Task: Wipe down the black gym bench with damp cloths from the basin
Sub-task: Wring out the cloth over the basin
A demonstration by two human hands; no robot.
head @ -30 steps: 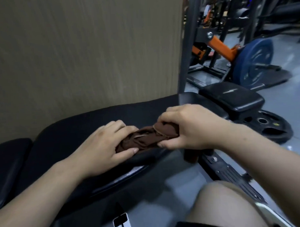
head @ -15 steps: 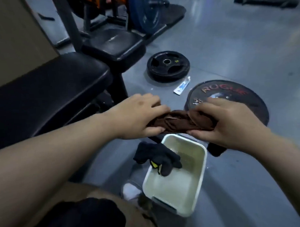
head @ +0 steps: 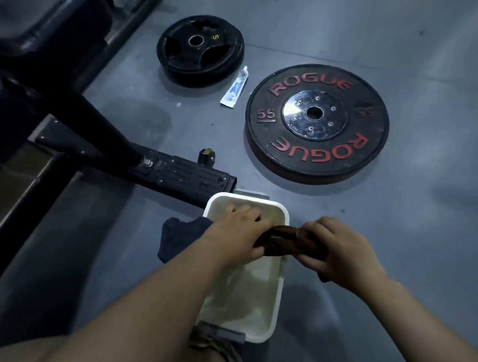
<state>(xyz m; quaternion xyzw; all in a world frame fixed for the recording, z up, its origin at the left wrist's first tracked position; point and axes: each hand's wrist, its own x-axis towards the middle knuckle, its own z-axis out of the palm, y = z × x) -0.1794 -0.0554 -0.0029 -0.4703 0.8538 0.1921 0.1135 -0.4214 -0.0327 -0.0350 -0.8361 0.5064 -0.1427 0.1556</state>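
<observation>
A brown cloth (head: pixel 282 240) is stretched and twisted between my two hands above the right rim of the white basin (head: pixel 277 306) on the floor. My left hand (head: pixel 238 237) grips its left end over the basin. My right hand (head: pixel 340 250) grips the right end just outside the rim. A dark cloth (head: pixel 180 237) hangs over the basin's left edge. The black gym bench (head: pixel 13 29) shows only as dark padding at the top left, with its frame foot (head: pixel 161 170) running to the basin's far corner.
A large Rogue 55 weight plate (head: pixel 315 122) lies on the grey floor beyond the basin. A smaller black plate (head: pixel 200 49) lies farther back, with a white tube (head: pixel 236 87) between them. A small dark object (head: pixel 206 155) sits by the frame foot. My knee fills the bottom left.
My view swung from the bench down to the floor. Both hands carried the brown cloth off the bench pad and lowered it to the basin, still gripping its ends.
</observation>
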